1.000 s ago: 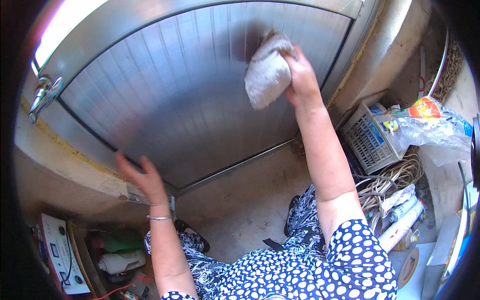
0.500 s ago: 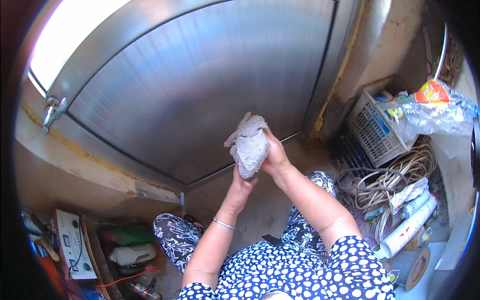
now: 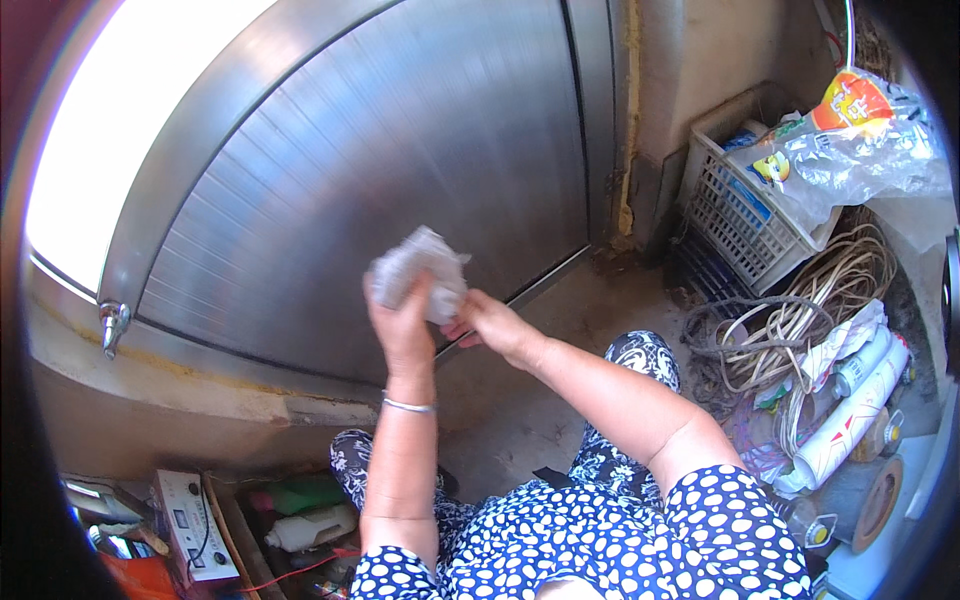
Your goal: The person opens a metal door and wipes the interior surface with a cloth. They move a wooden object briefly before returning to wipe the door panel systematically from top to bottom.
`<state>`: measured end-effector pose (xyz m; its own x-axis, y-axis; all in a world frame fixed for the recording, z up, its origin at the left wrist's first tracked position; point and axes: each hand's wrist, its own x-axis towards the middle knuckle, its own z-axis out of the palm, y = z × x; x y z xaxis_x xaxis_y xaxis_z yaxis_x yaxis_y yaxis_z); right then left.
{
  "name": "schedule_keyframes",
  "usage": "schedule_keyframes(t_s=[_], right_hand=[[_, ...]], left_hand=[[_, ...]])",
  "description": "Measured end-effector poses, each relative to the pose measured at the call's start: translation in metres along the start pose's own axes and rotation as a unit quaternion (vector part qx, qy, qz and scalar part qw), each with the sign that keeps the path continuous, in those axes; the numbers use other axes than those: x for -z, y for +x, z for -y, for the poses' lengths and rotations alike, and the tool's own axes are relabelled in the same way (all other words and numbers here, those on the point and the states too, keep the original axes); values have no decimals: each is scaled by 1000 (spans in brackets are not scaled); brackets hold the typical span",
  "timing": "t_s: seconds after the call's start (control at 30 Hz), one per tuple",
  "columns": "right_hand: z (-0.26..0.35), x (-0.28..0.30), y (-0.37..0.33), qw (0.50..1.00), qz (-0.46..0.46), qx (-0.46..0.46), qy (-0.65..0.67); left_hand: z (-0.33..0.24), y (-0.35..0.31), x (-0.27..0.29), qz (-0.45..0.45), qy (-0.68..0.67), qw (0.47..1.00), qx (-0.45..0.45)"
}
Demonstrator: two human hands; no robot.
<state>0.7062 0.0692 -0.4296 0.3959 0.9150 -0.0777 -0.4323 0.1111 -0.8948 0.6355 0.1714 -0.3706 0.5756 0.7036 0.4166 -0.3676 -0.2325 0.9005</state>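
A crumpled, greyish-white cloth (image 3: pixel 425 262) is bunched up in front of the metal door panel (image 3: pixel 400 150). My left hand (image 3: pixel 402 318) is wrapped round it from below and from the left, a silver bangle on that wrist. Just to the right, my right hand (image 3: pixel 487 325) is at the lower edge of the cloth, its fingers curled and slightly blurred. Whether those fingers grip the cloth or only touch it is hard to make out. The panel is brushed silver, with a dark seam round it and a metal handle (image 3: pixel 114 328) at its left end.
On the right stand a grey plastic crate (image 3: pixel 745 215) with a clear plastic bag (image 3: pixel 850 150), coiled cable (image 3: pixel 850 290) and a white rolled tube (image 3: pixel 850 410). At lower left are a white box with dials (image 3: pixel 195 525) and a white bottle (image 3: pixel 312 527). My knees flank the concrete floor.
The cloth and both hands have moved left across the door panel. My left hand now wraps the cloth, while the right has slid down to its lower edge. The view has shifted too.
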Motion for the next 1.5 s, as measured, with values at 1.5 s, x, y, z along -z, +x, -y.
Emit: schedule_keyframes(t_s=[1.5], right_hand=[[-2, 0, -55, 961, 139, 61, -231]], left_hand=[[134, 73, -41, 334, 698, 417, -477]])
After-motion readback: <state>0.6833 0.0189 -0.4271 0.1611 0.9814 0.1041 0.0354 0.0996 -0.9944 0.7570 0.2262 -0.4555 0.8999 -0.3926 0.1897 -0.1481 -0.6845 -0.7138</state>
